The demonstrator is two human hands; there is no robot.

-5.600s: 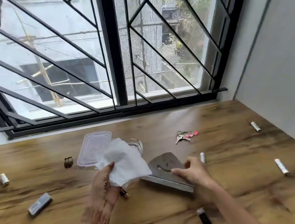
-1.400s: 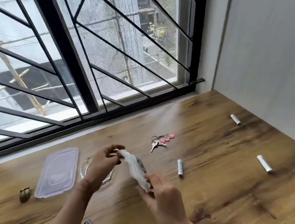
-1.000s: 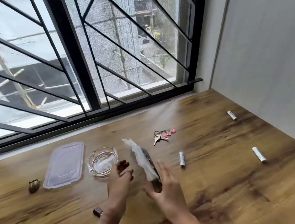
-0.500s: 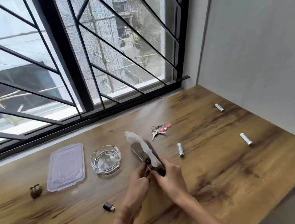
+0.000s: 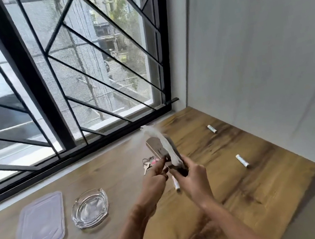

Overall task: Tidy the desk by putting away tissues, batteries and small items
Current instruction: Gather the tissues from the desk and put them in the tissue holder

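Tissue tucked in holder, both hands clamped on its near end, held up off the desk.

The tissue (image 5: 163,145) lies as a strip along the holder (image 5: 155,147), with its long axis tilted up and away from me toward the window and its loose tip at the far top. My right hand (image 5: 194,180) has its fingers curled round the holder's low end. My left hand (image 5: 153,182) pinches the same end from the left; whether it's on metal or tissue I can't tell. Both hands are equally near. The desk (image 5: 257,186) is below, with the keys (image 5: 148,163) beneath.
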